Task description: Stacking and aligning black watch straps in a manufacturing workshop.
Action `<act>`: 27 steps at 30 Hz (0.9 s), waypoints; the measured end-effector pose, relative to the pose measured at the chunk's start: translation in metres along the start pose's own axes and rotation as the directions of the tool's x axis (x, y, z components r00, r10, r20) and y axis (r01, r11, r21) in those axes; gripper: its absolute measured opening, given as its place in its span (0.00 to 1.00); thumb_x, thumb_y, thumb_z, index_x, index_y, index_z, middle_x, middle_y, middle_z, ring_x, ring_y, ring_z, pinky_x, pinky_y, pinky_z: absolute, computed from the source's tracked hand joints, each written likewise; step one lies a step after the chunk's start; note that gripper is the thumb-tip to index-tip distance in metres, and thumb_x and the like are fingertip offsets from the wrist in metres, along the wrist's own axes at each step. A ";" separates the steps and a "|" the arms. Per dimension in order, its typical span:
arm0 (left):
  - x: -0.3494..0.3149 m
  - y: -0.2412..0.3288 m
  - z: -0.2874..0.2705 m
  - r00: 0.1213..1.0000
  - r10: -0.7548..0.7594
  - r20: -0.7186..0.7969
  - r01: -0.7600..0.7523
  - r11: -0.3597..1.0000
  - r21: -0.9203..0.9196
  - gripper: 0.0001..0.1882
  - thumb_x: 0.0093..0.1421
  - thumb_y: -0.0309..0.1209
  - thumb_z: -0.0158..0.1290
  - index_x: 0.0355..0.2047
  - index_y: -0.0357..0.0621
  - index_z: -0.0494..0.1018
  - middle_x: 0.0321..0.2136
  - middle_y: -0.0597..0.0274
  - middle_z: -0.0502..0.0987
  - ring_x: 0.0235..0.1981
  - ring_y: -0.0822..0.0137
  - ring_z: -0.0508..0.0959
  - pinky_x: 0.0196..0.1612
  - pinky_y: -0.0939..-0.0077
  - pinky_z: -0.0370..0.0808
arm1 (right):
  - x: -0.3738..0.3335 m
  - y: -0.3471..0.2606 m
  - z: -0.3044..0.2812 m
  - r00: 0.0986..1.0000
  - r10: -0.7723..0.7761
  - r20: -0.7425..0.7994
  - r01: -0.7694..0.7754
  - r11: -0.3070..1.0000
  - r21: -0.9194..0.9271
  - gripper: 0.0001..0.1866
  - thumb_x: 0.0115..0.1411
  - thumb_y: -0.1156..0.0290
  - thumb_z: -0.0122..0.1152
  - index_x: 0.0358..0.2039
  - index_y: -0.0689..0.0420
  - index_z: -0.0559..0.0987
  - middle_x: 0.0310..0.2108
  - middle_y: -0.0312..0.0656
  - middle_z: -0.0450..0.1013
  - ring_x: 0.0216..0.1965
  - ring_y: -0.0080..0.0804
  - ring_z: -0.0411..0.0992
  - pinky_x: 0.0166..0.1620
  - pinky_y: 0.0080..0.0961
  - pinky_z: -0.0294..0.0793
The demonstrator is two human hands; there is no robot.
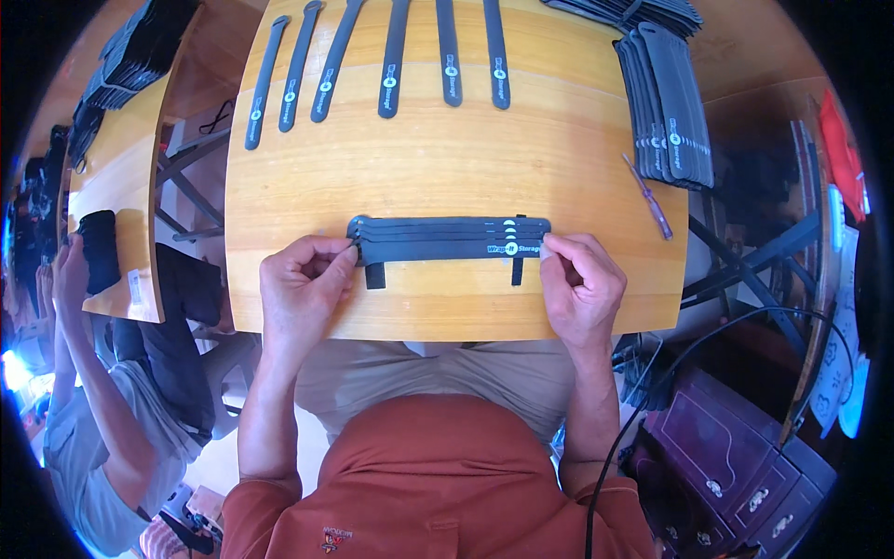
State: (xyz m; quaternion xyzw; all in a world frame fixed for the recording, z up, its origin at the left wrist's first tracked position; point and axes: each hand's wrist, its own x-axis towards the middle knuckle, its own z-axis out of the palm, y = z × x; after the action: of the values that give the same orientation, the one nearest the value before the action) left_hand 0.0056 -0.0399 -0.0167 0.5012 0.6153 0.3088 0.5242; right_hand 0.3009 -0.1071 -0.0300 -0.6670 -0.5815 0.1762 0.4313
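A small fanned stack of dark grey storage straps (424, 244) lies crosswise near the front of the wooden table. Their rounded ends overlap, and pale printing shows toward the right. My left hand (312, 278) pinches the left end of the stack between thumb and fingers. At the right end, my right hand (583, 282) grips the straps the same way. Beneath the stack run two narrow black bands, a left band (375, 276) and a right band (517, 272), whose ends stick out below it.
Several single straps (389, 65) lie spaced along the table's (447, 158) far side. Bundled straps (666, 107) sit at the far right, with a purple-handled screwdriver (656, 210) nearby. A black cable (717, 326) hangs at right. Another person (121, 410) works at a table to the left.
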 end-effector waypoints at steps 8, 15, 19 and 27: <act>0.002 -0.003 0.001 1.000 -0.014 0.005 0.014 1.000 -0.012 0.04 0.66 0.21 0.61 0.38 0.31 0.82 0.23 0.66 0.80 0.22 0.81 0.76 0.27 0.86 0.73 | -0.002 0.001 0.000 1.000 0.018 -0.017 -0.018 1.000 -0.003 0.06 0.57 0.85 0.66 0.35 0.64 0.84 0.30 0.45 0.79 0.25 0.29 0.77 0.27 0.23 0.75; 0.001 -0.001 0.001 1.000 -0.009 0.009 0.009 1.000 -0.002 0.04 0.66 0.22 0.62 0.38 0.32 0.82 0.24 0.65 0.81 0.22 0.81 0.77 0.25 0.88 0.75 | -0.001 -0.003 0.000 0.999 0.046 -0.019 -0.046 0.999 -0.004 0.05 0.58 0.85 0.67 0.35 0.65 0.84 0.31 0.45 0.79 0.26 0.27 0.77 0.28 0.21 0.74; 0.000 0.001 0.001 1.000 -0.014 0.009 0.014 1.000 0.023 0.04 0.66 0.22 0.62 0.38 0.32 0.82 0.24 0.65 0.81 0.22 0.81 0.77 0.25 0.88 0.75 | -0.001 -0.002 0.000 1.000 0.014 -0.009 -0.014 1.000 -0.010 0.05 0.58 0.85 0.66 0.35 0.66 0.84 0.30 0.45 0.79 0.26 0.27 0.76 0.27 0.21 0.74; 0.000 -0.001 0.001 1.000 0.011 0.004 -0.011 1.000 0.018 0.04 0.66 0.22 0.62 0.38 0.32 0.82 0.23 0.65 0.80 0.22 0.81 0.76 0.25 0.87 0.74 | -0.001 -0.003 0.000 1.000 -0.012 -0.013 0.012 1.000 -0.022 0.05 0.58 0.86 0.66 0.35 0.66 0.84 0.29 0.45 0.78 0.25 0.29 0.76 0.27 0.23 0.74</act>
State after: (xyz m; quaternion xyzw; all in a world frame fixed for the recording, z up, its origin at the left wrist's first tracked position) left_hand 0.0065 -0.0401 -0.0182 0.5100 0.6142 0.3052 0.5191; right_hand 0.2988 -0.1080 -0.0282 -0.6693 -0.5844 0.1628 0.4290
